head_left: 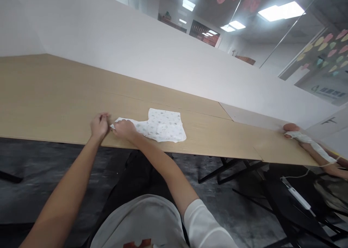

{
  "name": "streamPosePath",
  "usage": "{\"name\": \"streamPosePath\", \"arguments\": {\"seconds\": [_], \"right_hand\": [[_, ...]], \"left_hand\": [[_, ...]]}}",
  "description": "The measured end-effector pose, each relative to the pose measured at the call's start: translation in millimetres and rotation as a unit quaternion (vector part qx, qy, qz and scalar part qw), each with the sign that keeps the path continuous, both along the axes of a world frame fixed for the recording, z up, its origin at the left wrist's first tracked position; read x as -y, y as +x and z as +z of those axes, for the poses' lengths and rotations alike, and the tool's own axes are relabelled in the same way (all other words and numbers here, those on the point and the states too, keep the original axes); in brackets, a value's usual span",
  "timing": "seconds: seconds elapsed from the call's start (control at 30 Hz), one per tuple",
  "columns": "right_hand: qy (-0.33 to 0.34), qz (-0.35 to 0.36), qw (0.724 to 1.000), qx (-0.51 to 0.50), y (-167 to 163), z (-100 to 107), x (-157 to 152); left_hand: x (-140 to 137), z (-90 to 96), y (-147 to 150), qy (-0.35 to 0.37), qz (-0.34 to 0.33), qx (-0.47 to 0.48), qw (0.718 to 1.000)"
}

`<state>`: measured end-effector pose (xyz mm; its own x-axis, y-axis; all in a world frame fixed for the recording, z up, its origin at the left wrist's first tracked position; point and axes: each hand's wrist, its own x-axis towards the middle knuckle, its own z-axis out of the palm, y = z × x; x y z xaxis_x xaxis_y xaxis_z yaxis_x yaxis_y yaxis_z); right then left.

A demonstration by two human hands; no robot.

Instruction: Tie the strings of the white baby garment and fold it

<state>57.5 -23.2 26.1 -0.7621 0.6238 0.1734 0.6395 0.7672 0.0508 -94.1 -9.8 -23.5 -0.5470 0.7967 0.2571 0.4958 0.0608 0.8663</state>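
Observation:
A small white garment [167, 126] with a scattered dark print lies folded on the tan table [212, 135]. Its narrow part, like a sleeve or leg, stretches left to my hands. My right hand [124, 128] is closed on this narrow part near its tip, knuckles up. Just left of the tip is my left hand [99, 125], its fingers curled together and slightly blurred. Whether cloth sits between those fingers is hidden.
A white partition [141, 66] runs along the table's far side, with glass above. At the far right, another person's arm [307, 146] rests on the table with whitish cloth. Below stand a black folding stool [288, 204] and a white power strip [299, 198].

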Motion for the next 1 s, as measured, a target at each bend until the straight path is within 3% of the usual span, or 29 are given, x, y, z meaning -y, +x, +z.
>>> {"name": "streamPosePath", "arguments": {"seconds": [0.13, 0.3, 0.4, 0.5, 0.6, 0.77, 1.0], "right_hand": [[-0.010, -0.028, 1.000, -0.002, -24, -13, -3], [-0.036, -0.044, 0.998, -0.027, -9, -6, -1], [-0.031, -0.123, 0.979, -0.158, 22, 5, 1], [-0.033, -0.231, 0.929, -0.286, 72, 12, 1], [-0.033, -0.292, 0.888, -0.352, 128, 12, 0], [-0.032, -0.325, 0.854, -0.405, 193, 1, 3], [-0.056, -0.367, 0.845, -0.384, 224, -18, -4]], "left_hand": [[1, 1.4, 1, -0.002, -0.014, 0.007, 1.000], [0, 0.7, 2, 0.000, -0.012, 0.014, 1.000], [-2, -1.9, 1, 0.000, -0.019, 0.019, 1.000], [-4, -4.4, 0, -0.003, -0.032, 0.015, 0.999], [-5, -5.4, -2, -0.009, -0.031, -0.002, 0.999], [-2, -2.2, -1, -0.027, -0.039, -0.017, 0.999], [4, 8.4, 3, -0.060, -0.038, -0.034, 0.997]]}}
